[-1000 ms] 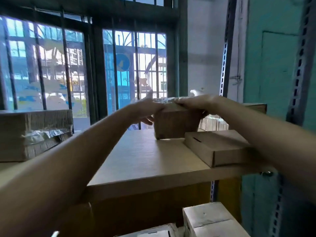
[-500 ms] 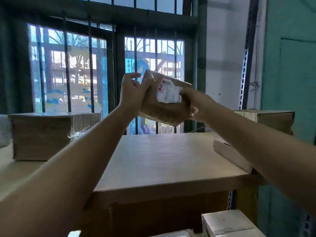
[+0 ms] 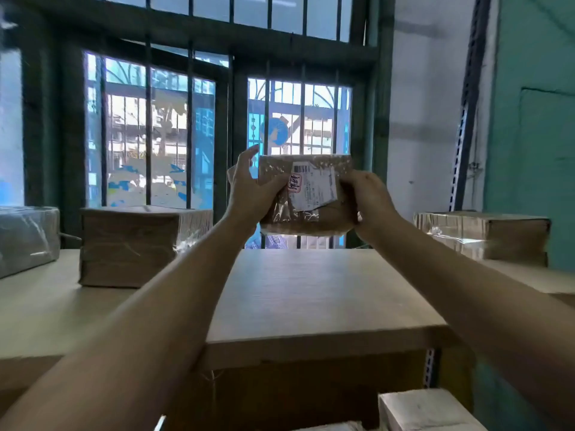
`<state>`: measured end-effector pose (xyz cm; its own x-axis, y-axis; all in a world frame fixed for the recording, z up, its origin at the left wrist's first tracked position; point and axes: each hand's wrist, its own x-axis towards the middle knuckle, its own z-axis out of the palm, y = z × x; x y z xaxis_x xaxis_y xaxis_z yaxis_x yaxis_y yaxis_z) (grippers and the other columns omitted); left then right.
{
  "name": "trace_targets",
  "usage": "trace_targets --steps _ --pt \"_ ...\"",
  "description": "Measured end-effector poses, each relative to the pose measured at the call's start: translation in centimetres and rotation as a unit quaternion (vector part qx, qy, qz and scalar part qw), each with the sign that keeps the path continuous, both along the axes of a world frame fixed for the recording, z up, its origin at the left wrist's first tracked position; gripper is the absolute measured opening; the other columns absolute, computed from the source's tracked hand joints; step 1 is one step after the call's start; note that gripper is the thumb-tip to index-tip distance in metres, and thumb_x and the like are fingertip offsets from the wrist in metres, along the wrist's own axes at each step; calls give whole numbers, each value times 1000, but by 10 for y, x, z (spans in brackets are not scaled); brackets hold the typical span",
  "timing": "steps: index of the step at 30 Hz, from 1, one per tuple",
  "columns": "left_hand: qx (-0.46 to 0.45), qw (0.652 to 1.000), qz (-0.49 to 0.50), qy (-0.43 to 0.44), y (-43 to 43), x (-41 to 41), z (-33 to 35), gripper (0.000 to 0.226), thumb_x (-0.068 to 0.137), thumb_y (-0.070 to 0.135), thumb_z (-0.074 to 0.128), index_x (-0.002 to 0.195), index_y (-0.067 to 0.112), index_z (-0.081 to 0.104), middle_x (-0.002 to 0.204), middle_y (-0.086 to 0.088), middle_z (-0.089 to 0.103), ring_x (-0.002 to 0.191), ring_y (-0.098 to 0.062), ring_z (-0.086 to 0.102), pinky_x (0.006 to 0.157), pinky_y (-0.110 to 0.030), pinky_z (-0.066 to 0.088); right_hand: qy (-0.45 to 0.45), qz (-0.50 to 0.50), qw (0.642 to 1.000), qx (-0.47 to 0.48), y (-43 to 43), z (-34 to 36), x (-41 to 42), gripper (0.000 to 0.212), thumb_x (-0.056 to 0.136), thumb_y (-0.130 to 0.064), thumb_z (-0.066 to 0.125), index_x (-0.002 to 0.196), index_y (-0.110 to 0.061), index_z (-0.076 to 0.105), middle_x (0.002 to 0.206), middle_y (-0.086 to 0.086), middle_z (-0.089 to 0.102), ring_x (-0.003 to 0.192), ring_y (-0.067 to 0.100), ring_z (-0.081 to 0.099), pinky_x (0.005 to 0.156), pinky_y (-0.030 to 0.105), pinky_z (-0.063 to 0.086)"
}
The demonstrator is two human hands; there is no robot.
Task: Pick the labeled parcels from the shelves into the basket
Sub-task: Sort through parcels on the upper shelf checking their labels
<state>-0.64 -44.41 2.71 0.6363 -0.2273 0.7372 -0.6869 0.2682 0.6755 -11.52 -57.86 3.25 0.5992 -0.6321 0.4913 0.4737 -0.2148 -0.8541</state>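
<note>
Currently I hold the labeled parcel [image 3: 306,194] at frame center, left hand [image 3: 249,188] and right hand [image 3: 368,197] clamped on its sides, above the shelf [image 3: 311,293].

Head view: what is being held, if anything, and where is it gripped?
A labeled cardboard parcel, raised above the shelf: the left hand grips its left edge, the right hand its right edge.

We have one view only, from the camera worn on the head. It faces forward along both outstretched forearms toward the barred window [image 3: 217,135], level with the top shelf [image 3: 311,293]. The parcel [image 3: 306,194] held up at arm's length sits mid-frame; the wide lens bends the edges.
</note>
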Motion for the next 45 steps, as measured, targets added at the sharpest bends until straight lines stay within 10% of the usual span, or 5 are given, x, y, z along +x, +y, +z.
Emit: trace_targets --steps 11,21,33,40,45 --pt "227 921 -274 161 11 -13 -10 67 67 48 68 125 21 49 122 -12 58 110 -26 60 71 -31 57 108 -83 949 -284 24 40 -69 21 92 -28 48 108 -26 62 101 -2 61 101 23 57 94 41 48" --pt "93 970 -221 38 -27 -86 -9 45 95 50 36 137 33 34 94 10 63 70 -7 67 61 -28 60 -7 -90 974 -209 19 -8 -103 75 91 -24 55 147 -34 5 140 6 39 115 23 53 88 35 52" --pt "30 951 -276 -137 -108 -252 -57 56 100 33 25 144 41 -8 129 36 29 115 -5 53 96 -50 48 -59 -208 953 -214 -50 -41 -270 60 96 -23 47 147 -27 16 139 -2 42 120 10 50 96 26 49" --pt "75 964 -197 -162 -200 -362 -190 47 101 16 25 145 23 11 115 14 37 83 10 49 75 -4 43 45 -257 956 -135 -126 -170 -386 62 93 -21 51 146 -16 19 146 5 36 130 13 40 112 33 34" --pt "239 938 -247 -38 -255 -420 -320 51 99 14 30 147 22 15 119 7 52 81 -3 52 72 -21 41 227 -308 922 -56 -176 -313 -443 75 88 -33 54 148 -13 14 153 13 18 142 23 20 117 25 12"
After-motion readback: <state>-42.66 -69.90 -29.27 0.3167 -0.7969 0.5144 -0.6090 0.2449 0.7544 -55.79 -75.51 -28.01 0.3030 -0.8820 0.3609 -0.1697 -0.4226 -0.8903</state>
